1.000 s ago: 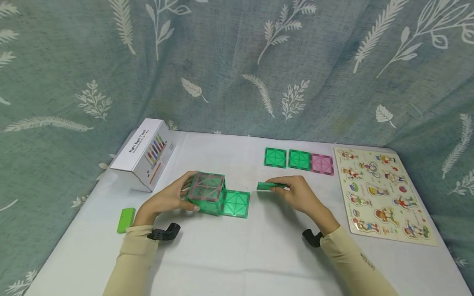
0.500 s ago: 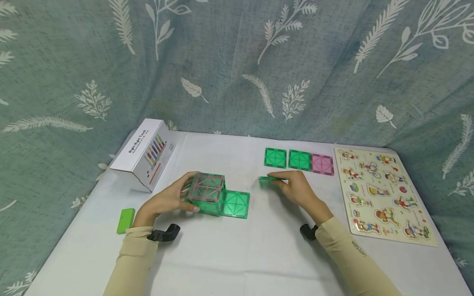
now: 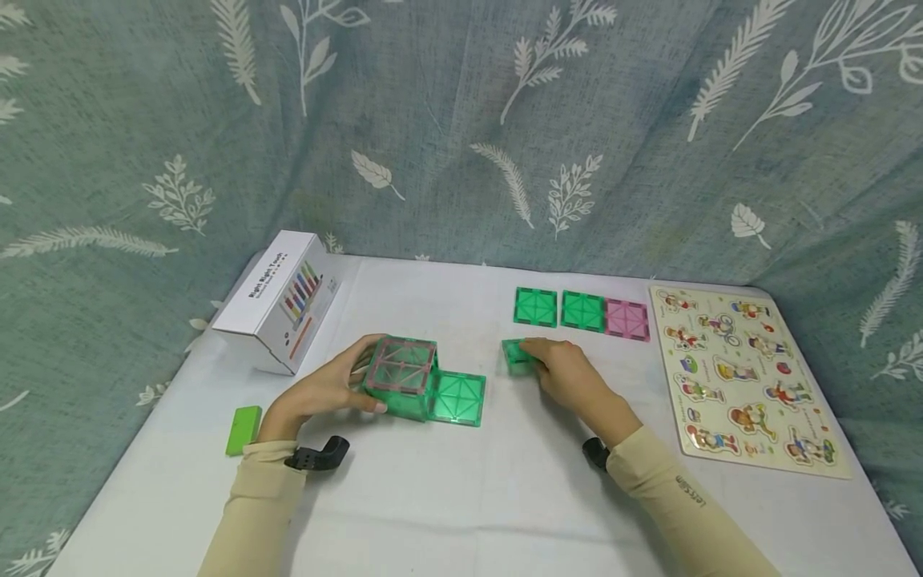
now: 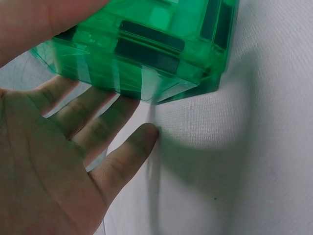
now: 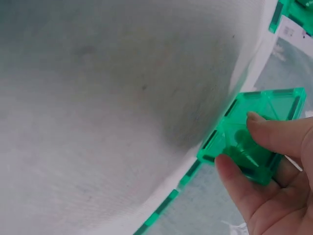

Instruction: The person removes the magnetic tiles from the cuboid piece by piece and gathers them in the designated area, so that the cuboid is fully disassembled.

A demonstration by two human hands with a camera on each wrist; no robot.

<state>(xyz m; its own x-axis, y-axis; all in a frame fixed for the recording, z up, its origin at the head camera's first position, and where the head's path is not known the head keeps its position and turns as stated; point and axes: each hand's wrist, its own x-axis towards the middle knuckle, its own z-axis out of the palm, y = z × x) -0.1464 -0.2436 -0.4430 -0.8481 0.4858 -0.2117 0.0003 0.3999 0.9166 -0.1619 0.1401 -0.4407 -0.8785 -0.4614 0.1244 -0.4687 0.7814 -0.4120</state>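
My left hand [image 3: 328, 391] holds a box-like cube of see-through magnetic tiles [image 3: 402, 365], its sides green and its top pink. The thumb is along the near side and the fingers are behind; in the left wrist view those fingers touch the green wall [image 4: 156, 54]. A flat green magnetic tile [image 3: 460, 398] lies against the cube's right side. To the right, my right hand [image 3: 573, 381] pinches a green square magnetic tile [image 3: 513, 353] above the table. The right wrist view shows the thumb on one face of that held tile [image 5: 281, 103] and fingers behind it.
Two green tiles [image 3: 536, 308] and a pink tile [image 3: 627, 320] lie farther back. A picture puzzle board [image 3: 746, 381] is at the right. A white box [image 3: 281, 300] stands at the left, with a light green block [image 3: 244, 430] in front of it. A patterned curtain hangs behind.
My right hand has moved slightly back and to the left and turned the green tile, so more of its face shows. The left hand and the cube stay in place.
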